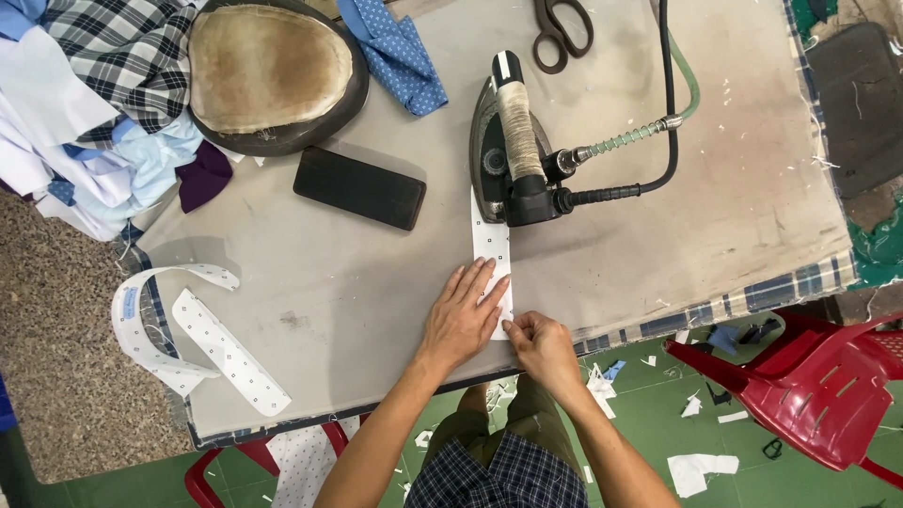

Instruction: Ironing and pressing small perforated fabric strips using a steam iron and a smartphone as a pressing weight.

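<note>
Two hands meet on one narrow white strip of dotted fabric (492, 254), which lies near the table's front edge with its long axis running from six o'clock to twelve. The left hand (461, 320) lies flat and spread on the strip's near half, fingers pointing toward one o'clock, pressing the cloth down. The right hand (538, 343) sits just at four o'clock from it, fingers curled tight in a pinch on the strip's near end at the table edge (so both hands are at the same end, the right one nearer the tip). The strip's far end disappears under the sole of a steam iron (508, 141), which stands at twelve o'clock from the hands, its handle wrapped in pale cloth and its hoses trailing off toward two o'clock.

The padded table (658, 226) has a worn, stained beige cover. At ten o'clock lies a black rectangular block (359, 187); beyond it is a rounded pressing pad (268, 71). Dark scissors (562, 33) rest at the far edge. Two more dotted strips (202, 343) curve at nine o'clock, and a red plastic chair (809, 376) stands at three o'clock.
</note>
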